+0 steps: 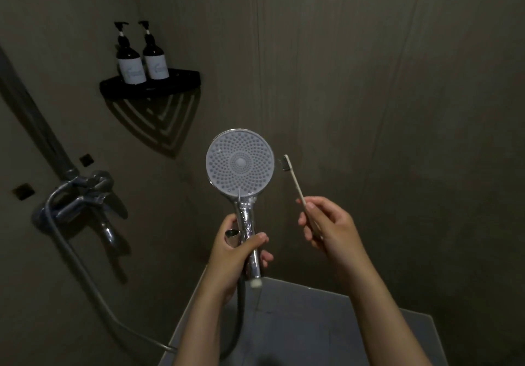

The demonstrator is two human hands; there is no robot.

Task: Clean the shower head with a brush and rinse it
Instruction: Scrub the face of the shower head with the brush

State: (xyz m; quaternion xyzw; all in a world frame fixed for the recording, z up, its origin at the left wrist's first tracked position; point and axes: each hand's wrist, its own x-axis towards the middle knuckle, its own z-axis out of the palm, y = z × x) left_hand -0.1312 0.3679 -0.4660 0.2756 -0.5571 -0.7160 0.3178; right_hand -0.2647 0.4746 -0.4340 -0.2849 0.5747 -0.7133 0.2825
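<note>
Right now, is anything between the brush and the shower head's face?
Nothing visible. The brush, pinched in the right hand, stands just right of the shower head, with its bristles turned toward the nozzle face and only a bare gap between. The left hand grips the handle below the face, clear of it.

Shower head (pixel 240 162) — glossy chrome handle, matt dotted face; brush (pixel 295 184) — pale, matt handle.

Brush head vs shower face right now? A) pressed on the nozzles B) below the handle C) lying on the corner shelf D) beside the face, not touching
D: the brush, held up in the right hand, has its bristles just right of the shower head rim, with a gap between them.
</note>
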